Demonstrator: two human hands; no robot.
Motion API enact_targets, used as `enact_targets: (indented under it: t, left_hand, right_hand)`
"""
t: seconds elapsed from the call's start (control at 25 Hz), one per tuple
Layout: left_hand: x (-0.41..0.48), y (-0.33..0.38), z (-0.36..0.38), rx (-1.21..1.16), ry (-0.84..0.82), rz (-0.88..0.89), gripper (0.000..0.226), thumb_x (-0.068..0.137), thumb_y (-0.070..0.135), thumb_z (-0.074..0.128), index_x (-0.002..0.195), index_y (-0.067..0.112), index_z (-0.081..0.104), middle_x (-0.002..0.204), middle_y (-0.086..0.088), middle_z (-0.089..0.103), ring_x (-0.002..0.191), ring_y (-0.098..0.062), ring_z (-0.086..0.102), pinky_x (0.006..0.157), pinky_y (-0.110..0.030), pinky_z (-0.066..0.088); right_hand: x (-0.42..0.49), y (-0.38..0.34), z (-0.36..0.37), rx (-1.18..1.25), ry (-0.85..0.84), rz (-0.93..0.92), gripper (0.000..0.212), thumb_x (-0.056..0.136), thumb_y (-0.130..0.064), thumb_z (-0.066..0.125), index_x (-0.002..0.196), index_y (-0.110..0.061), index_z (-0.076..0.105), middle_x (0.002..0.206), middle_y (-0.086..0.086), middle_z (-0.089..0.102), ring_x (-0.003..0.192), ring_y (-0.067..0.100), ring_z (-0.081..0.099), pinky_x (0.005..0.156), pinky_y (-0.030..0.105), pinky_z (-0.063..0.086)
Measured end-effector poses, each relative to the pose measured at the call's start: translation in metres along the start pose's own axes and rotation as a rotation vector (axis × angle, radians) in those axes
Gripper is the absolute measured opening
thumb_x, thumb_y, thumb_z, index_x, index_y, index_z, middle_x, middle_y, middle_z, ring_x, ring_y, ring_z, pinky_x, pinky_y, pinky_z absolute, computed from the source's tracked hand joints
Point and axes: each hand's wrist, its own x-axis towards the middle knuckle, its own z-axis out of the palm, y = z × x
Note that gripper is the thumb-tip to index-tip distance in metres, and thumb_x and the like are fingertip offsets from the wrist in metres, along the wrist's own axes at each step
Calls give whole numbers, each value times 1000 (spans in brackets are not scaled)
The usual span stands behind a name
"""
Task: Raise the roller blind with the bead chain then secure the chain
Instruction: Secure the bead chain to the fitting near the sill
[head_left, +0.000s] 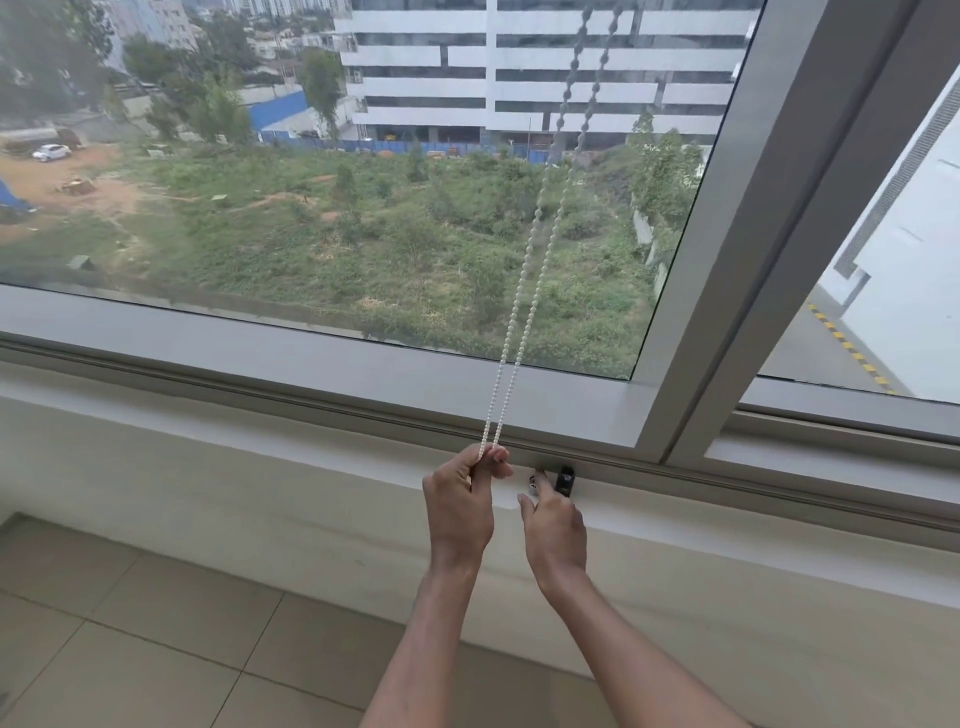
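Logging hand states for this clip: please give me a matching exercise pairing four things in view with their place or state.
Column one:
1. left hand
2. right hand
3. bead chain
4. black clip

Column two:
A. fixed at the window frame's lower edge
B. pinching both strands
C. fingertips at the clip
D. slanting across the glass

Pairs: 1-B, 2-C, 3-D, 4-A
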Motion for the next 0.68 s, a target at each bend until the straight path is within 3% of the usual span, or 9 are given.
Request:
enact_targets:
  t: [0.32, 0.44, 0.68]
  left_hand:
    - [2, -1, 5, -34, -37, -10, 22, 102, 0, 64, 91, 10, 81, 70, 6, 76, 73, -3, 73, 76, -7, 48]
    - [-2, -1, 9, -46, -50, -22, 23, 102, 0, 65, 90, 11, 81, 69, 6, 76, 72, -5, 73, 75, -8, 49]
    - [-12, 1, 17, -71, -86, -40, 27, 103, 1, 65, 85, 17, 79, 72, 4, 77, 70, -8, 72, 72, -17, 54]
  right_hand:
    - [7, -9, 5, -208, -12, 18, 8, 103, -20, 54, 102, -13, 58, 88, 10, 74, 88, 34, 72, 67, 37, 51]
    - [8, -10, 4, -218, -26, 11, 10, 104, -21, 52, 105, -13, 57, 92, 11, 75, 92, 34, 73, 65, 36, 44]
    - [2, -12, -2, -182, -81, -28, 19, 102, -28, 52, 114, -13, 54, 97, 10, 76, 96, 34, 73, 74, 41, 54]
